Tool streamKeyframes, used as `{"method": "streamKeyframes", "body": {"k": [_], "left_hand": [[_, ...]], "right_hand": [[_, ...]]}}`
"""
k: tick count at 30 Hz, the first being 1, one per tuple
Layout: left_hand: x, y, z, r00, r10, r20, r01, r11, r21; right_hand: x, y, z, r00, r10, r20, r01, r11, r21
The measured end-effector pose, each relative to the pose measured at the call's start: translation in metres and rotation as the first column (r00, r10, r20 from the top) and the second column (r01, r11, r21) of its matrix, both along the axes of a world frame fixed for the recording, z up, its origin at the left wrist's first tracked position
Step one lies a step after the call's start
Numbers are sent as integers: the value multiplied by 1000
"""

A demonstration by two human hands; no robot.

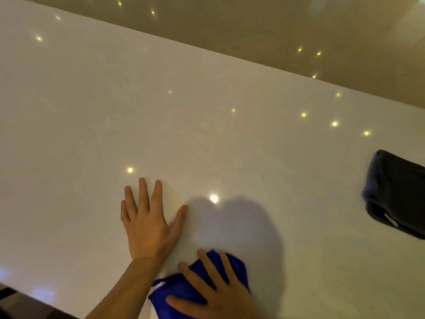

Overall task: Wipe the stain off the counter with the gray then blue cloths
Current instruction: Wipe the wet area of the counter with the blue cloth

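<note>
My right hand (213, 293) presses flat on a bunched blue cloth (184, 288) near the front edge of the glossy white counter (161, 123). Its fingers are spread over the cloth. My left hand (147, 222) lies flat on the counter, fingers apart, holding nothing, just left of and beyond the blue cloth. A folded gray cloth (397, 194), dark in this light, rests at the right edge of the view, far from both hands. I cannot make out a stain on the counter.
The counter's far edge runs diagonally from upper left to right, with a beige floor (276, 31) beyond it. Ceiling lights reflect as bright dots across the surface. The near counter edge (34, 295) shows at the lower left.
</note>
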State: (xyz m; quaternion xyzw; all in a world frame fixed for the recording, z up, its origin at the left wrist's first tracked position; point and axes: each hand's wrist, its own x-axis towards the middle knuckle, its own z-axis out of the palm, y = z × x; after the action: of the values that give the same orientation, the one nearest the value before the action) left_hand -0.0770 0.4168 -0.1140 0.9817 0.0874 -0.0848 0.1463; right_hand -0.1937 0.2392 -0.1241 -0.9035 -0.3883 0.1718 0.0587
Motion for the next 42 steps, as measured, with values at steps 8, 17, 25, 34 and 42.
{"method": "streamKeyframes", "body": {"k": [8, 17, 25, 34, 42], "left_hand": [[-3, 3, 0, 993, 40, 112, -25, 991, -131], [2, 0, -7, 999, -18, 41, 17, 999, 38], [1, 2, -5, 999, -6, 38, 5, 1000, 30], [1, 3, -11, 1000, -3, 17, 2, 998, 69], [-2, 5, -1, 998, -51, -44, 52, 998, 31]], "right_hand": [[307, -40, 4, 792, -601, 104, 601, 798, 35], [150, -45, 0, 711, -678, 185, 678, 731, 73], [65, -44, 11, 957, -279, 79, 272, 958, 90], [281, -61, 4, 660, -737, 142, 748, 662, -41], [40, -49, 6, 652, -758, 26, 757, 652, 43]]}}
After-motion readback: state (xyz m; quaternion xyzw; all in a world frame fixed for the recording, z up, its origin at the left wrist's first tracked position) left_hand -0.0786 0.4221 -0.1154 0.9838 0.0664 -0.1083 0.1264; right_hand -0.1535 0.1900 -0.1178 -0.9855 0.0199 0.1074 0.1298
